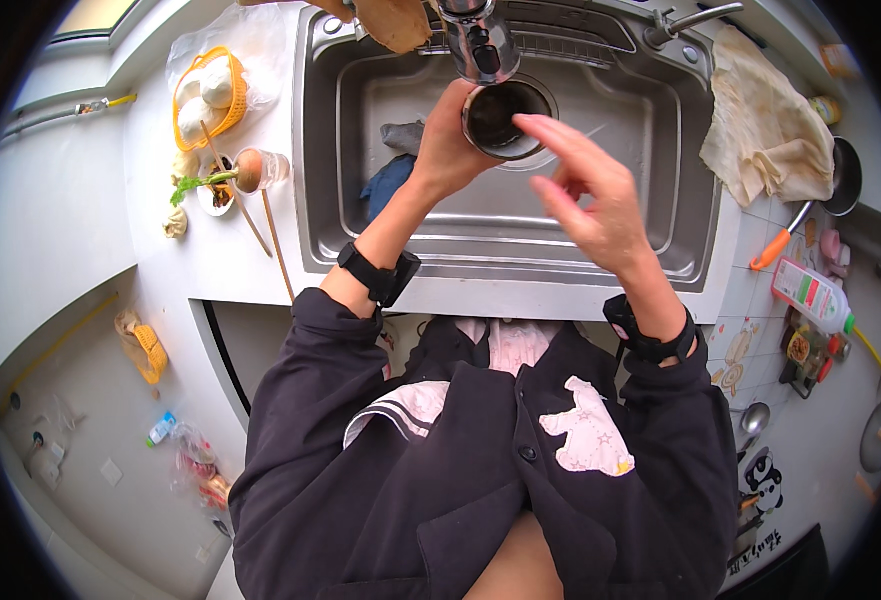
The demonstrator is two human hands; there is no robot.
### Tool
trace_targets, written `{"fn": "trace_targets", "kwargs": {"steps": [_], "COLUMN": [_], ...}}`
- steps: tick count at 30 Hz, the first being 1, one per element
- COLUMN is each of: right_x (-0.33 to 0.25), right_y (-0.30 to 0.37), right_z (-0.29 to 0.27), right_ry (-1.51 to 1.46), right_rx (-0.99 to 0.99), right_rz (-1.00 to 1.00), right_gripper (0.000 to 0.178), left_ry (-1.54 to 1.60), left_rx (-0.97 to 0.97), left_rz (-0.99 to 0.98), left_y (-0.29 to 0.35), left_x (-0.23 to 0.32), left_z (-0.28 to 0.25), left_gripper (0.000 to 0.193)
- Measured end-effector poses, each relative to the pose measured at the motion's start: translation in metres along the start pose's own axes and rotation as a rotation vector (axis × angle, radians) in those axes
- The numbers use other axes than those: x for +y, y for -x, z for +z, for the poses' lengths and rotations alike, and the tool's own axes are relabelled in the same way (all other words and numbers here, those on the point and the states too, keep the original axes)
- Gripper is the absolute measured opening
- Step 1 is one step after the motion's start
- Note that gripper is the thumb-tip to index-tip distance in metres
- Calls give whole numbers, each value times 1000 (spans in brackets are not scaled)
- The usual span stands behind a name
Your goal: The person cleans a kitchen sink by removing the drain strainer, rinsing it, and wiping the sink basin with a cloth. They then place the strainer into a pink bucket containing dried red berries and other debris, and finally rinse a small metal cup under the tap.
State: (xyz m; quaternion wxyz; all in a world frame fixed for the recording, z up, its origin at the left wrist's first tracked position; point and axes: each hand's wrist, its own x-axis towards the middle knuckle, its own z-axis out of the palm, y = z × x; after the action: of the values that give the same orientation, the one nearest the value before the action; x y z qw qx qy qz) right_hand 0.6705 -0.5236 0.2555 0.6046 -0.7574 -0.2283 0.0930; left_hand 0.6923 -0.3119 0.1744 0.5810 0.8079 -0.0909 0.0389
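Note:
Over the sink, my left hand is wrapped round the side of a round cup with a dark inside and a pale rim. The cup's mouth faces up, close below the chrome faucet head. What lies inside the cup is too dark to make out. My right hand hovers at the cup's right side, fingers stretched and thumb apart. Its index fingertip reaches over the rim; I cannot tell whether it touches. Blue and grey cloths lie in the basin behind my left forearm.
Left of the sink are a yellow basket with white round items, a small bowl, a sprouting vegetable on a clear cup and chopsticks. At right lie a beige cloth, a pan and a bottle.

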Motion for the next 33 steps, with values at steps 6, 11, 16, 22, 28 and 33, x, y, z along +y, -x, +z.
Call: {"fn": "trace_targets", "kwargs": {"steps": [6, 11, 16, 22, 28, 33], "right_x": [14, 30, 38, 51, 64, 57], "right_y": [-32, -42, -30, -23, -20, -25], "right_z": [31, 46, 48, 24, 36, 42], "right_ry": [43, -919, -503, 927, 774, -637], "right_rx": [-375, -121, -216, -391, -316, -368], "right_rz": [543, 760, 616, 49, 16, 731], "right_gripper": [24, 14, 27, 44, 38, 39], "left_ry": [-301, -422, -417, -316, -322, -272], "left_rx": [55, 178, 141, 3, -77, 14], "left_rz": [296, 359, 317, 229, 254, 231], "left_y": [-1, -4, -2, 0, 0, 8], "left_x": [-5, -11, -18, -21, -30, -38], "left_z": [7, 9, -1, -7, -6, 4], "left_gripper": [66, 48, 58, 72, 75, 76]}}
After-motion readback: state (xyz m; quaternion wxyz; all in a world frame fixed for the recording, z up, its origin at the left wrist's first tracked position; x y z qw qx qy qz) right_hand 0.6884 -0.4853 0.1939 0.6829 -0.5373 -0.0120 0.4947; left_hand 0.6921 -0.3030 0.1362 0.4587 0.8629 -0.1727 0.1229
